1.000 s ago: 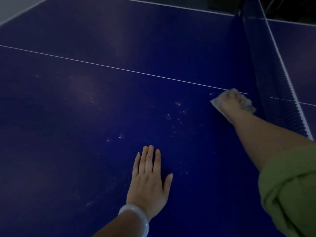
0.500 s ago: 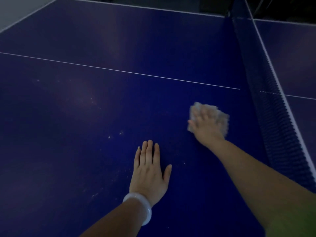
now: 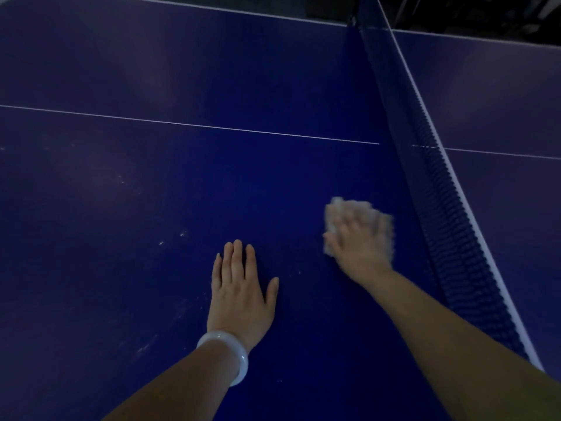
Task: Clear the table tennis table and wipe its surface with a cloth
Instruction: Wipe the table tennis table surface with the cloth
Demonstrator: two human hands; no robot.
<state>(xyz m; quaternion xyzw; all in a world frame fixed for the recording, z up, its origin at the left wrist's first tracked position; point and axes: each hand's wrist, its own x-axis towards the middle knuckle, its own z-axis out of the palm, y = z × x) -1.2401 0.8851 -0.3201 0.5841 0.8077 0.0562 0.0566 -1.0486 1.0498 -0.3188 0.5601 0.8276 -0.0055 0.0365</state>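
The dark blue table tennis table (image 3: pixel 151 192) fills the view, with a white centre line running across it. My right hand (image 3: pixel 359 247) presses flat on a crumpled white cloth (image 3: pixel 379 218) against the surface, a short way left of the net; hand and cloth are blurred. My left hand (image 3: pixel 241 294) lies flat on the table with fingers together, a pale bangle on its wrist, holding nothing. A few pale specks (image 3: pixel 182 233) show on the surface to the left of my left hand.
The net (image 3: pixel 440 208) with its white top band runs diagonally down the right side, close to my right forearm. Beyond it lies the other half of the table (image 3: pixel 501 101). The far table edge and dark floor show at the top.
My right hand has dragged the cloth from the centre line by the net back toward me, and the scattered specks in that area are gone. My left hand has stayed flat in place.
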